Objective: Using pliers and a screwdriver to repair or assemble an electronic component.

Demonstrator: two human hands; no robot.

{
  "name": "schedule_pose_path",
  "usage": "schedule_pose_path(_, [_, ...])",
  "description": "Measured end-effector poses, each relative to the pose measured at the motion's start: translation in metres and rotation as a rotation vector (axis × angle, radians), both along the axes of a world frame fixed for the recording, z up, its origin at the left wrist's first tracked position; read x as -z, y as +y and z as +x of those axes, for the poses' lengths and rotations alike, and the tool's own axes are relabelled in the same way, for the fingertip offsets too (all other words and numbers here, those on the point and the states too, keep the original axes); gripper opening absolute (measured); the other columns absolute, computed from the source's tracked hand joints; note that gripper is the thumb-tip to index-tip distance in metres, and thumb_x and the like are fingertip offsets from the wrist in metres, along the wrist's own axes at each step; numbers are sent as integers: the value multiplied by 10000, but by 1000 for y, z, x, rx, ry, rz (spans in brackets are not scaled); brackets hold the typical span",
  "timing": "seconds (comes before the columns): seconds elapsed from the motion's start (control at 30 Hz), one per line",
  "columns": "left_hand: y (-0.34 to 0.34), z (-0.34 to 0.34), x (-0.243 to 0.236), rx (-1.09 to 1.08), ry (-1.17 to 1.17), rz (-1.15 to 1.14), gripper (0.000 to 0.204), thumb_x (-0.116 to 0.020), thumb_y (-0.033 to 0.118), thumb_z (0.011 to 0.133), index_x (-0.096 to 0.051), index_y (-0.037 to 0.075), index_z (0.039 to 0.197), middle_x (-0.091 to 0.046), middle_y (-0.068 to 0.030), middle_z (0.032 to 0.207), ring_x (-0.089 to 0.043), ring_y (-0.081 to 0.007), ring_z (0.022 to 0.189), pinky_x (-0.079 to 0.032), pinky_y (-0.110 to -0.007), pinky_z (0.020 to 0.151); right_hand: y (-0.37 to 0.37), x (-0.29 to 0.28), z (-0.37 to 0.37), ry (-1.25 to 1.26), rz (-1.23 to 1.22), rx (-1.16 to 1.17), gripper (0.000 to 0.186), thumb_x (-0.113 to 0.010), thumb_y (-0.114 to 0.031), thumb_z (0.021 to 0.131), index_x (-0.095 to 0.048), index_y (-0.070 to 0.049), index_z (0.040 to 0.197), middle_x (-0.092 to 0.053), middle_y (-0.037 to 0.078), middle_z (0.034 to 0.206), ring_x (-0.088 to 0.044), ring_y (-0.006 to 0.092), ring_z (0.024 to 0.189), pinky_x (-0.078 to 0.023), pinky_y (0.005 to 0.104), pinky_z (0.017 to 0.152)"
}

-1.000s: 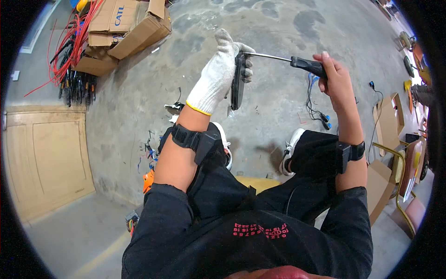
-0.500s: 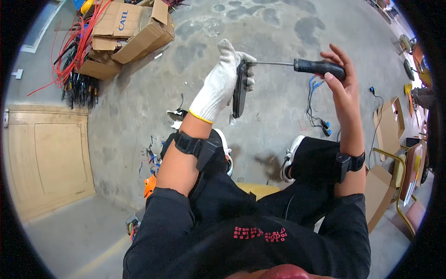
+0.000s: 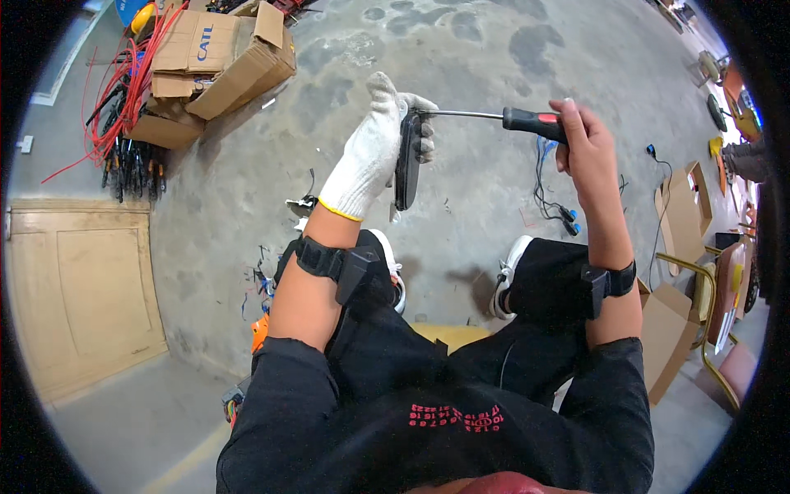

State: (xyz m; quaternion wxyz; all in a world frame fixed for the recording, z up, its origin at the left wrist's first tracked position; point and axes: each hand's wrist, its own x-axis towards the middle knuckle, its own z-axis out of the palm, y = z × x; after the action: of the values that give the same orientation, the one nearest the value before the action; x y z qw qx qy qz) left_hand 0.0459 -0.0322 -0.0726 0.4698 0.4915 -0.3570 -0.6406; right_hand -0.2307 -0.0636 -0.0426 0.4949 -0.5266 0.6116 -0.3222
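In a white knit glove with a yellow cuff edge, my left hand (image 3: 372, 144) grips a long flat black device (image 3: 406, 165), held upright on edge. Its kind I cannot make out. Bare-skinned, my right hand (image 3: 588, 148) closes on the rear end of a screwdriver (image 3: 531, 122) with a black and red handle. The metal shaft runs level to the left, and its tip meets the upper end of the black device beside the gloved fingers. Glove and fingers hide the exact contact spot.
Cardboard boxes (image 3: 239, 66) and a bundle of red cables (image 3: 111, 123) lie at the far left. A wooden door panel (image 3: 90, 280) stands at the left. Blue-ended black cables (image 3: 550, 193) rest on the floor beyond my right knee; a chair (image 3: 716, 305) and opened cardboard (image 3: 687, 214) are at the right.
My right hand has turned on the screwdriver handle, from fingers spread along it to a grip round its end. The hands, device and screwdriver appear slightly farther left in the picture.
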Motion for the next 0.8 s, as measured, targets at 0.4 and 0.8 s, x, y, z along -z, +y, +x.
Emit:
schedule_pose_path(0.4, [1,-1,0,-19,90,-25,854,-257,806,848,-560,28,1026,-591,-85,792,-609,-179,634,-570,-348,635,12,0,9,-232,-425,161,308,-643,-246,939,-620,-3,1127,-691,65,881,-499,54,557,-390,201,494])
schedule_pose_path(0.8, [5,-18,2,21,16,-114,882,-268,801,847,-430,38,1260,-607,-94,840,-619,-176,636,-568,-343,606,0,12,3,-424,-623,237,284,-603,-158,931,-612,30,1143,-690,77,918,-595,114,672,-481,251,636])
